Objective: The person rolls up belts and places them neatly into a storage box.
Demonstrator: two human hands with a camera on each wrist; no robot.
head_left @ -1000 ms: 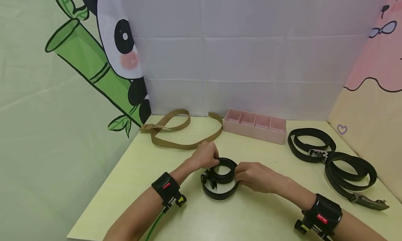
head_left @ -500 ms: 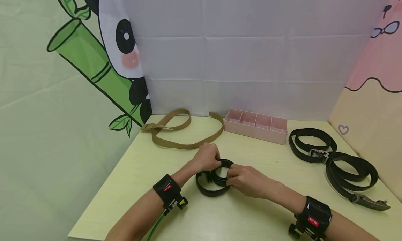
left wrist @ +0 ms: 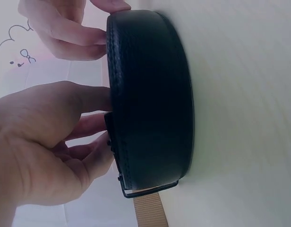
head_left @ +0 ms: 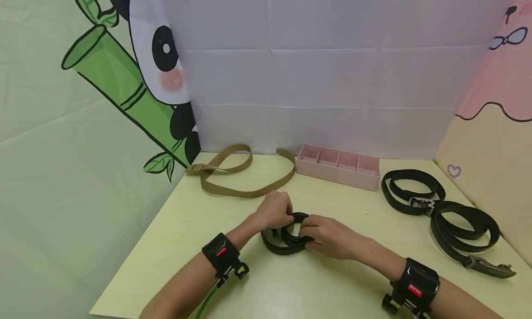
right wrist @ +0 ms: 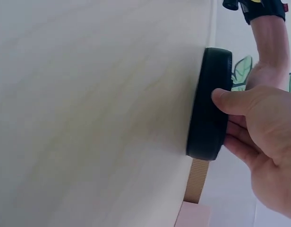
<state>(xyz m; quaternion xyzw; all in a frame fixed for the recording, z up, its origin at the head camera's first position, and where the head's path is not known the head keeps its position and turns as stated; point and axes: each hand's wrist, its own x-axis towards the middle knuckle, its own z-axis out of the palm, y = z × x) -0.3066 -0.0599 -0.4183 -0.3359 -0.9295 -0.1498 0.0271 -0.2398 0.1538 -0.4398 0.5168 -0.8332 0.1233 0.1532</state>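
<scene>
I see lower centre | left hand [head_left: 274,209] and right hand [head_left: 330,237] grips pinching coiled black leather belt [left wrist: 150,99] | slack outer loop [head_left: 284,251] could unwind if either slips

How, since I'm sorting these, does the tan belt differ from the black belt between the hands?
The tan belt lies in loose curves; the black belt is coiled more tightly. The tan belt is unheld, while the left hand and right hand hold the black belt. Both form loops.
</scene>
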